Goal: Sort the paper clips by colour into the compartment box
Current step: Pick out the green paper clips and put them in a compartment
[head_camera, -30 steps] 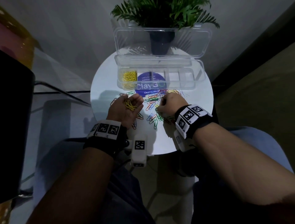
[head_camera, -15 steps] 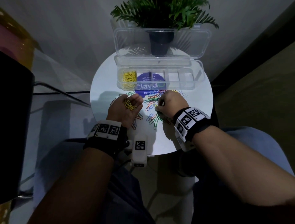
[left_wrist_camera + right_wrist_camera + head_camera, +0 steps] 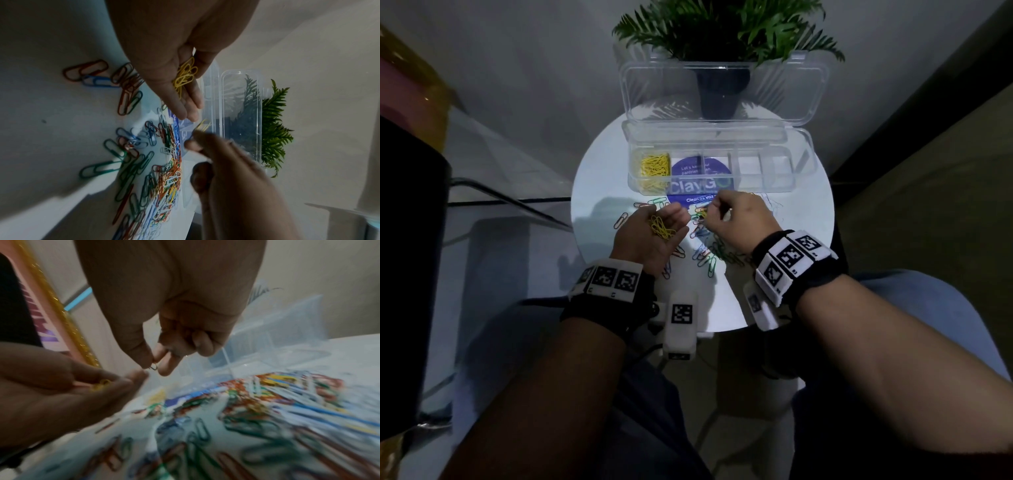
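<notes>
On the round white table (image 3: 599,192), just in front of the compartment box (image 3: 774,174): a loose heap of paper clips (image 3: 156,175) in red, green, blue, white, orange and yellow, thin bent wire with glossy coating, tangled and overlapping. Spread flat there, likely so each colour can be spotted and plucked singly.

Right hand (image 3: 739,222) raised just above the heap, thumb and forefinger pinching one small clip (image 3: 153,367); remaining fingers curled in. Colour hard to tell in the blurred wrist view; yellowish in the left wrist view.

Left hand (image 3: 654,236) palm up beside it, fingers relaxed and slightly cupped, cradling a small bunch of yellow clips (image 3: 661,226). Probably serving as a holding dish, so several go to the box in one trip instead of one at a time.

Box of clear, hard plastic, thin dividers, hinged lid (image 3: 722,85) standing open behind. Leftmost compartment already stocked with a yellow pile (image 3: 653,167); the others apparently bare, a blue printed sticker (image 3: 700,178) showing through the base. Sorting judged early: one colour under way, the rest not begun.

Behind the lid, a dark pot with feathery green fronds (image 3: 722,27).
</notes>
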`<state>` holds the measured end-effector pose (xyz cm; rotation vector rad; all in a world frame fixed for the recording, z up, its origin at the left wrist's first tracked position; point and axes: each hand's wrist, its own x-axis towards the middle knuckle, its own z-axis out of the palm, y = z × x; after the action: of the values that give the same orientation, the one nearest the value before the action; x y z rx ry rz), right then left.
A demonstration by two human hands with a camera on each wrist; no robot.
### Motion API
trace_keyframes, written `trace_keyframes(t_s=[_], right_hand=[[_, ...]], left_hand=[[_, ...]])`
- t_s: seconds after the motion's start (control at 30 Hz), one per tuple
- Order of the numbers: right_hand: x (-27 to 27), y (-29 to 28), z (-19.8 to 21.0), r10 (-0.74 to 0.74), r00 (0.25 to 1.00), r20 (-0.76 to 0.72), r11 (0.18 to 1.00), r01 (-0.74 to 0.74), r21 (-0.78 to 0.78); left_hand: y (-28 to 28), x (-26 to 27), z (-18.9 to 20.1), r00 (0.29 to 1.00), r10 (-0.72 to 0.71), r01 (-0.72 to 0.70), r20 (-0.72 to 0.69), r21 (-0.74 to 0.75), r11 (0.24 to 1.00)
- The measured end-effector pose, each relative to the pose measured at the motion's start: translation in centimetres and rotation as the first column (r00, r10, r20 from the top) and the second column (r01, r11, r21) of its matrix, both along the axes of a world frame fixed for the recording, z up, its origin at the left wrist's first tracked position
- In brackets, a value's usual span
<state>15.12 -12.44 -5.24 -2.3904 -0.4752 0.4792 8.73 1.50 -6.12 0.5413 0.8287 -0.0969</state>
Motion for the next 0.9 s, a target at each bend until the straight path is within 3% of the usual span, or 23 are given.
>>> trace_keyframes(t_s=[0.2,0.27,0.33,0.43,0.53,0.7,0.8,0.9], right_hand=[[-1.2,1.7,2.8,0.229,0.973,0.006,0.969,-0.229,0.096],[-0.9,1.3,2.9,0.166,0.986,-0.011,0.979,-0.164,0.118],[0.0,0.1,2.6,0.006,1.0,0.018,0.993,-0.008,0.116],[2.2,-2.6,1.4,-0.102,0.994,0.047,0.991,0.105,-0.081],[2.7,-4.5,-0.4,-0.002,1.0,-0.016,0.947,-0.004,-0.322],[-0.2,-4.1,-0.8,0.233,0.972,-0.027,0.938,-0.232,-0.258],[-1.1,-4.1,-0.4,0.233,0.972,-0.008,0.952,-0.23,-0.2],[-1.1,-5.0,-0.6,0.219,0.974,-0.063,0.939,-0.228,-0.259]], left_hand=[[-1.0,0.4,-0.2,0.992,0.094,-0.086,0.08,-0.108,0.99],[-1.0,0.6,-0.6,0.994,0.075,-0.068,0.076,-0.091,0.993],[-0.9,0.8,-0.8,0.996,0.037,-0.028,0.076,-0.114,0.993],[-0.8,0.9,-0.7,0.991,-0.044,0.06,0.128,-0.125,0.99],[-1.0,0.8,-0.8,0.981,-0.097,0.121,0.168,-0.133,0.984],[-0.5,1.1,-1.4,0.988,-0.064,0.085,0.14,-0.143,0.986],[-0.5,1.1,-1.5,0.991,-0.04,0.058,0.125,-0.149,0.987],[-0.5,1.1,-1.4,0.995,-0.033,0.045,0.099,-0.123,0.991]])
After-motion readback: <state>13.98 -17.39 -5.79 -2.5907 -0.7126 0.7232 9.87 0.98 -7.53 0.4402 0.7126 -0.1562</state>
